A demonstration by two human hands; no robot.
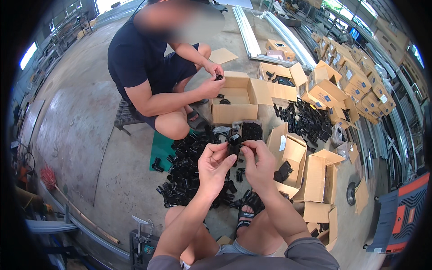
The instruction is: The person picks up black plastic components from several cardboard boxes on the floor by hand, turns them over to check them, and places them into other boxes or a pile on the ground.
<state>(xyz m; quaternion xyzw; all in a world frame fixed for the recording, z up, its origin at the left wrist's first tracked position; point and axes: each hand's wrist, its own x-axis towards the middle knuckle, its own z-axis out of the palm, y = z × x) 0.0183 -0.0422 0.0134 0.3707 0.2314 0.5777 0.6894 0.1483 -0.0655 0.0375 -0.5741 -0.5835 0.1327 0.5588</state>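
Observation:
My left hand (213, 170) grips a black tubular pipe fitting (234, 138) in front of me, its round open end facing up. From the other side my right hand (258, 163) pinches at the fitting's edge with thumb and forefinger. Whether a small part sits between those fingertips is too small to tell. Below my hands a large heap of similar black fittings (191, 180) lies on the floor, partly on a green sheet (160, 150). Just beyond the held fitting is a box of small black parts (252, 130).
Across from me a seated person (139, 67) handles a black piece over an open carton (235, 112). Open cartons (315, 180) stand at my right, near another fitting pile (306, 121). Stacked boxes (355, 76) and metal profiles (281, 33) lie beyond. A grey-and-orange case (400, 216) stands far right.

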